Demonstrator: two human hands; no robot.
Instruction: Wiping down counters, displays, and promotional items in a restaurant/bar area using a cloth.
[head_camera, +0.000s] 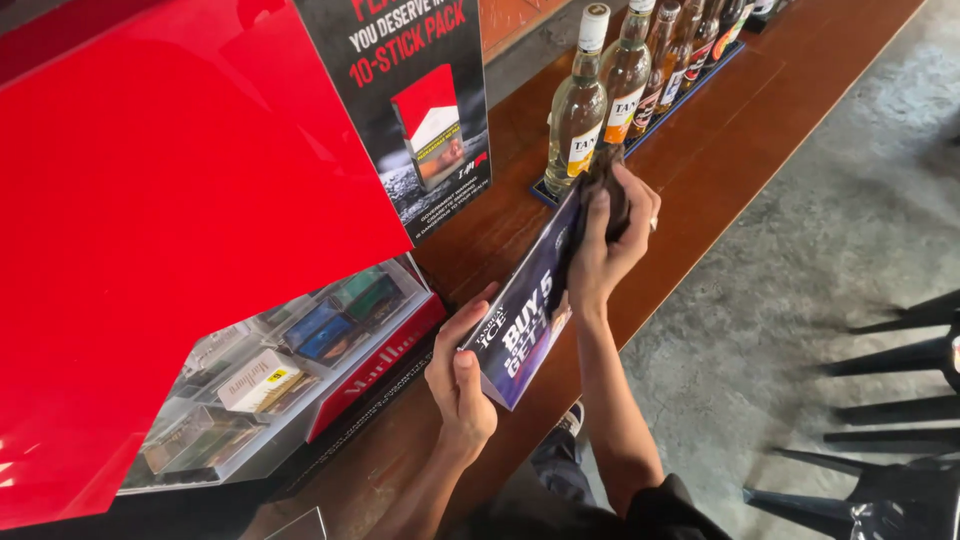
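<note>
Head view: the left hand (458, 385) grips the near lower corner of a dark blue promotional sign (525, 315), thumb across its printed face and fingers wrapped behind its bottom edge. The right hand (610, 240) is clenched around a dark brown cloth (608, 185) and presses it against the sign's far top corner. The sign stands tilted above the desk (720, 150), held between the two hands, its face turned toward the left hand's side.

To do this wiping well, I judge that the left hand should keep its hold firm and low so the thin panel does not flex or swing under the cloth. The right hand does best with light, even passes along the edge and face, keeping clear of the bottles just past it, since a wide sweep could knock one.

Just beyond the right hand a row of glass bottles (580, 120) stands upright on a narrow dark mat, running away along the desk. Beyond the left hand, a clear case (290, 375) holds small packs in compartments under a big red panel (170, 230), with a dark poster (410, 110) hanging at its edge.

The desk is a long counter of reddish-brown wooden planks, glossy and a little worn. To the outside of the right hand the floor (850, 200) is rough grey concrete, and black chair legs (900, 400) stand on it. A shoe shows below, between the forearms.
</note>
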